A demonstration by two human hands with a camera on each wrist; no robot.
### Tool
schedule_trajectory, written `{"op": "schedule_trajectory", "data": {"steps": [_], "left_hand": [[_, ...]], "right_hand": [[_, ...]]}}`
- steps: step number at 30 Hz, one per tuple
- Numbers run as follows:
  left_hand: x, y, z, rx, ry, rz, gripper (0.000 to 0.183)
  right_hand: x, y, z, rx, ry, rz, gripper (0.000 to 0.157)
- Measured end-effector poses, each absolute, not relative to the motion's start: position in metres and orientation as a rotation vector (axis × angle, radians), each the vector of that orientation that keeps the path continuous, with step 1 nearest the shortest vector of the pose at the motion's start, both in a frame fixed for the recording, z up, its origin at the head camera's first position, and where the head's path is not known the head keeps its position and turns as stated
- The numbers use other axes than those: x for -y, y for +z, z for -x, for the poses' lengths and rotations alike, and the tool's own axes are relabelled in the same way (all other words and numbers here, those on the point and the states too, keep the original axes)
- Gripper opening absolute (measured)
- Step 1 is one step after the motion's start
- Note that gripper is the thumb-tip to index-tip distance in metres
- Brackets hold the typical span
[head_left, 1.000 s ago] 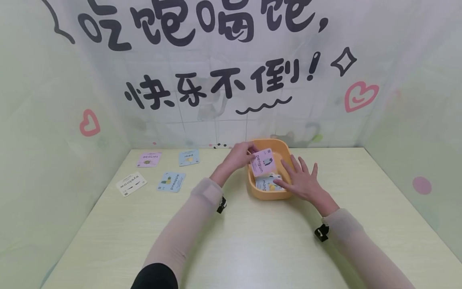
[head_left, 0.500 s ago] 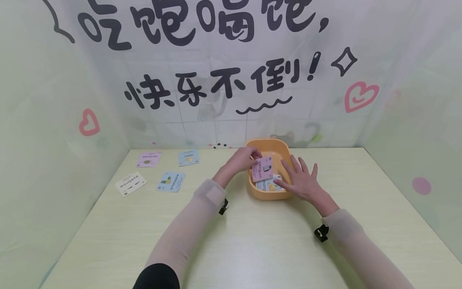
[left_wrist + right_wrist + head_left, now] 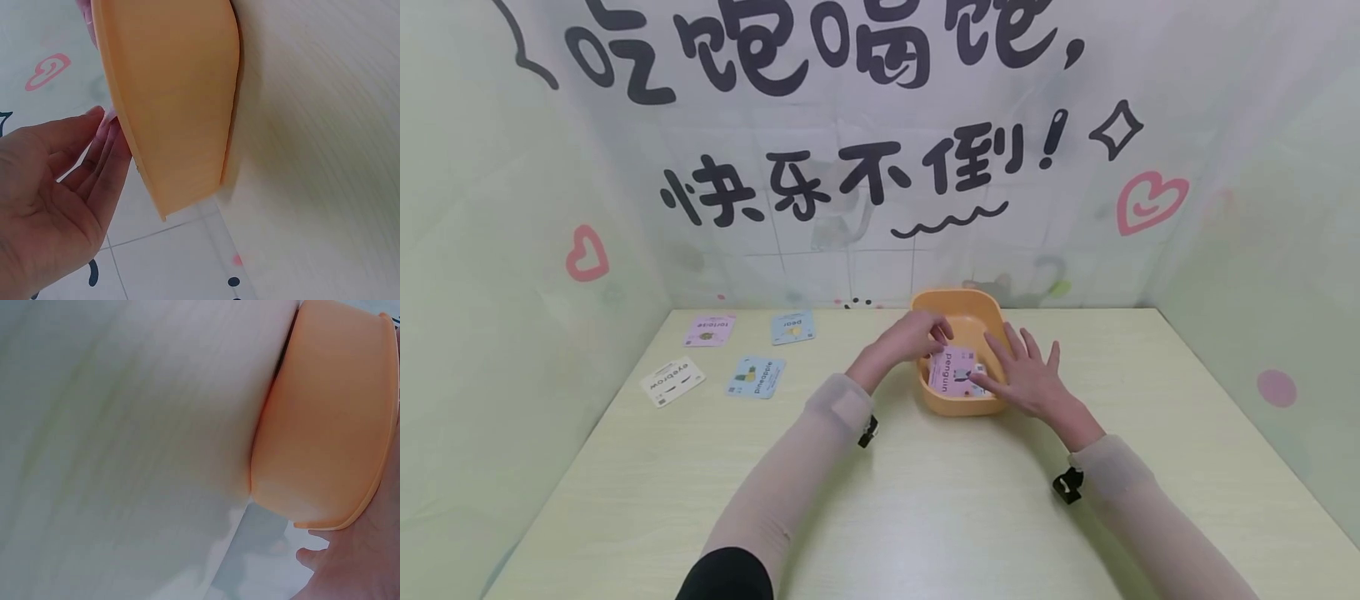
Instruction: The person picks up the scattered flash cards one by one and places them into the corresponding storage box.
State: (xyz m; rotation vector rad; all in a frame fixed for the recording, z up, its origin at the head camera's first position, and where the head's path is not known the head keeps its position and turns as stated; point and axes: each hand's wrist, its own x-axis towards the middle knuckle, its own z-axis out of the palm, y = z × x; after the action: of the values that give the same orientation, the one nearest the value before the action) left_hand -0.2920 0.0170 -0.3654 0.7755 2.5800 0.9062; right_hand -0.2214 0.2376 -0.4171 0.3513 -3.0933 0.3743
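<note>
An orange plastic basket (image 3: 962, 407) stands at the back of the table. Inside it a pink penguin card (image 3: 951, 371) lies over a blue-and-white card (image 3: 981, 368) that is mostly covered. My left hand (image 3: 917, 335) reaches over the basket's left rim and pinches the penguin card's corner between thumb and fingers. In the left wrist view, a sliver of pink shows between the fingertips of that left hand (image 3: 69, 181), right at the rim. My right hand (image 3: 1033, 379) rests on the right rim with fingers spread, the thumb over the cards.
To the left on the pale table (image 3: 910, 517) lie a tortoise card (image 3: 710, 331), a pear card (image 3: 793, 327), a pineapple card (image 3: 756, 377) and an eyebrow card (image 3: 673, 382). A printed curtain (image 3: 842, 267) hangs right behind the table's back edge.
My left hand has brought the penguin card down and toward the basket's front, where it now covers most of the blue-and-white mango card. The right hand stays in place.
</note>
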Motion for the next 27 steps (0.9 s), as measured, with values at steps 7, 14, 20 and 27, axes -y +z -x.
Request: {"op": "schedule_trajectory", "data": {"steps": [7, 14, 20, 27], "left_hand": [[-0.018, -0.365, 0.291, -2.551, 0.892, -0.844, 0.027], [-0.015, -0.361, 0.288, -2.537, 0.886, -0.898, 0.028], [-0.008, -0.358, 0.287, -2.572, 0.864, -0.886, 0.028], [0.000, -0.360, 0.288, -2.604, 0.838, -0.865, 0.028]], "right_hand": [[-0.237, -0.416, 0.220, 3.093, 0.394, -0.359, 0.086], [-0.236, -0.416, 0.220, 3.089, 0.399, -0.354, 0.087], [-0.236, -0.415, 0.220, 3.092, 0.402, -0.356, 0.087], [-0.237, -0.416, 0.220, 3.099, 0.399, -0.337, 0.087]]}}
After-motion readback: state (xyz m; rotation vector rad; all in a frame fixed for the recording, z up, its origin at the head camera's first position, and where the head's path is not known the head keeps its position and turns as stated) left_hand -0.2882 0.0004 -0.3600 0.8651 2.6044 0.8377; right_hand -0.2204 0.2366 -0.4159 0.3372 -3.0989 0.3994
